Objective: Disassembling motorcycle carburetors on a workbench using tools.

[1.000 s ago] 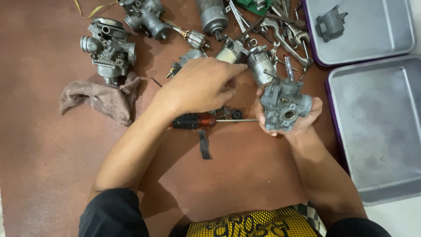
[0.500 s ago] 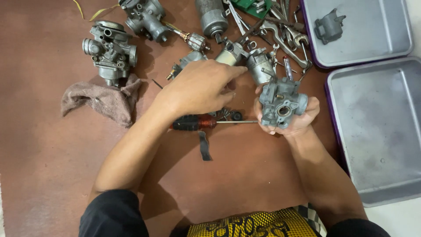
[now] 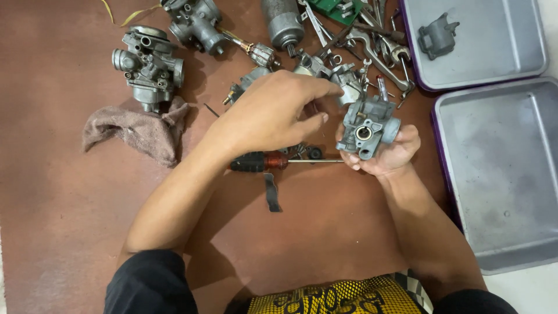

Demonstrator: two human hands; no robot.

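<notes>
Carburetor bodies: three, one held in right hand. Left hand (loosely curled, empty) beside it. Screwdriver: one. Trays: two. Rag: one.

Right hand cupped, left hand hovering (fingers curled)

Your right hand holds the carburetor body; screwdriver lies just left, rag far left, trays right.
</notes>
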